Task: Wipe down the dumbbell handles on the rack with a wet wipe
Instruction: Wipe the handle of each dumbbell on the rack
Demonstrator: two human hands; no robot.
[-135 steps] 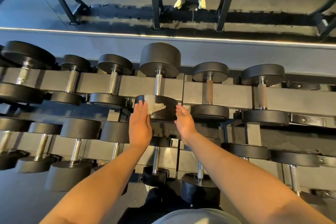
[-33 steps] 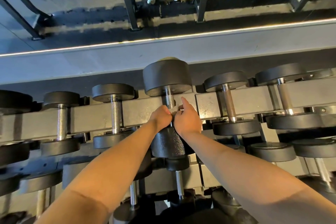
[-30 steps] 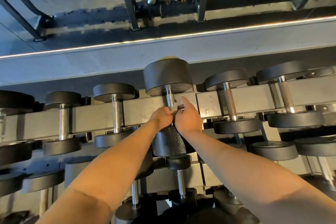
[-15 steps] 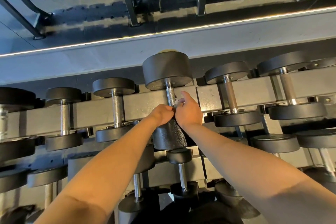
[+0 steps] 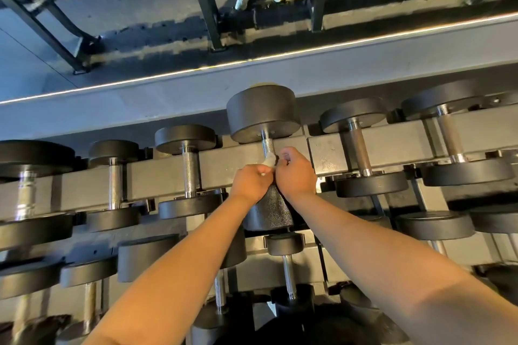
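Dumbbell handle [image 5: 267, 145] wrapped by wet wipe [image 5: 269, 160] between both fists; left hand [image 5: 252, 180], right hand [image 5: 294, 173] pinch its ends, likely to scrub around.

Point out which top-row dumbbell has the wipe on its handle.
The middle dumbbell, with the largest heads: the wet wipe wraps its handle, gripped by the left hand and right hand. The neighbouring handles are bare.
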